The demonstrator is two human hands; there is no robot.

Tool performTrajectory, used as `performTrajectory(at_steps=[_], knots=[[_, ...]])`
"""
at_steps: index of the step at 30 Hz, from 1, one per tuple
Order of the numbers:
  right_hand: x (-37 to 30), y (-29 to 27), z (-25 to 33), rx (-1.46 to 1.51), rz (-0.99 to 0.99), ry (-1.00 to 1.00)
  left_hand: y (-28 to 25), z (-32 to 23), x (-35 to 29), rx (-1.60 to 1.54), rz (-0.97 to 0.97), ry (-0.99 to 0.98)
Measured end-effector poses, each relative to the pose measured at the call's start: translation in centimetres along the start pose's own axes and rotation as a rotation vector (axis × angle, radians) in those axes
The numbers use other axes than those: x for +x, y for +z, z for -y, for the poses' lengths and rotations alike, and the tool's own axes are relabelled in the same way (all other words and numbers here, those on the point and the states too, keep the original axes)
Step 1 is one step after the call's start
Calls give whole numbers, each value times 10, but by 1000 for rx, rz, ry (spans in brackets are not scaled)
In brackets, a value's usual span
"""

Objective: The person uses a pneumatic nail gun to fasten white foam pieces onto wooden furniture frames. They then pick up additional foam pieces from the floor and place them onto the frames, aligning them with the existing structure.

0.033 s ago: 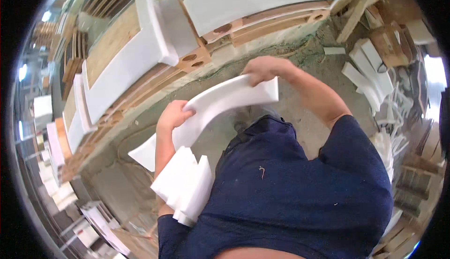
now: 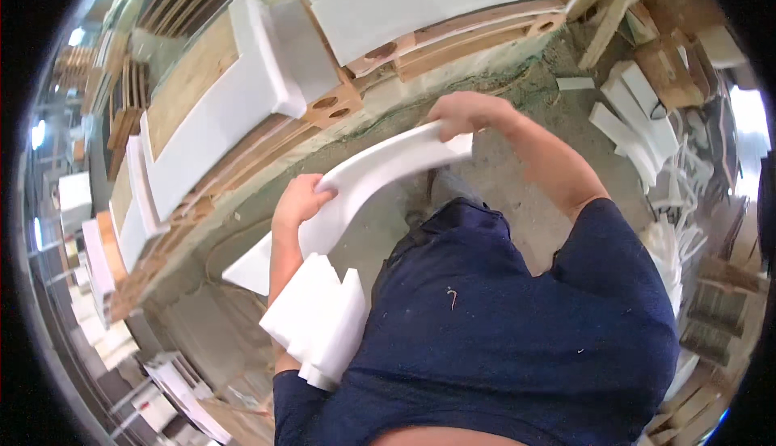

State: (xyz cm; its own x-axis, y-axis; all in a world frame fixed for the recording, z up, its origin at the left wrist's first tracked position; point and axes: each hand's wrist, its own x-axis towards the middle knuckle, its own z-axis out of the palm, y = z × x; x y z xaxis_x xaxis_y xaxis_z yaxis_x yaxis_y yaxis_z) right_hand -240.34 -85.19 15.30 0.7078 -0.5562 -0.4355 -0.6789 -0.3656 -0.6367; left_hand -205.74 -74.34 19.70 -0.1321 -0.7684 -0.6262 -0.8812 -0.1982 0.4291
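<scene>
A long white curved strip (image 2: 376,161), which looks like foam, hangs in front of my body. My left hand (image 2: 302,199) is closed round its upper edge near the middle, thumb on the near face. Farther right, my right hand (image 2: 470,113) grips the strip's upper edge close to its right end. The left end slopes down and passes behind my left forearm. A stepped white foam block (image 2: 317,317) is tucked between that forearm and my torso.
White-faced panels on wooden frames (image 2: 234,98) line the far side from left to top. On the floor at right lie white offcut pieces (image 2: 634,119) and a tangle of thin white scraps (image 2: 683,228). A wooden plank (image 2: 612,18) leans at the upper right.
The strip's right end has shifted slightly up and left, and my right hand has moved a little on its edge. My left hand and the tucked block stay nearly still.
</scene>
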Motion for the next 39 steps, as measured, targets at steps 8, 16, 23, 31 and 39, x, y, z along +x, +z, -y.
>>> performTrajectory(at_steps=[8,16,23,31,39], knots=[[38,17,-92,596,-594,236,-5,29,89,-138,-160,47],[126,41,-80,846,-1230,278,-17,45,150,74,-301,61],[175,28,-72,839,-1366,406,-48,42,172,135,-266,90],[195,27,-80,850,-1445,456,-56,55,192,92,-249,122],[204,22,-60,1228,-1585,410,-58,61,204,87,-244,97]])
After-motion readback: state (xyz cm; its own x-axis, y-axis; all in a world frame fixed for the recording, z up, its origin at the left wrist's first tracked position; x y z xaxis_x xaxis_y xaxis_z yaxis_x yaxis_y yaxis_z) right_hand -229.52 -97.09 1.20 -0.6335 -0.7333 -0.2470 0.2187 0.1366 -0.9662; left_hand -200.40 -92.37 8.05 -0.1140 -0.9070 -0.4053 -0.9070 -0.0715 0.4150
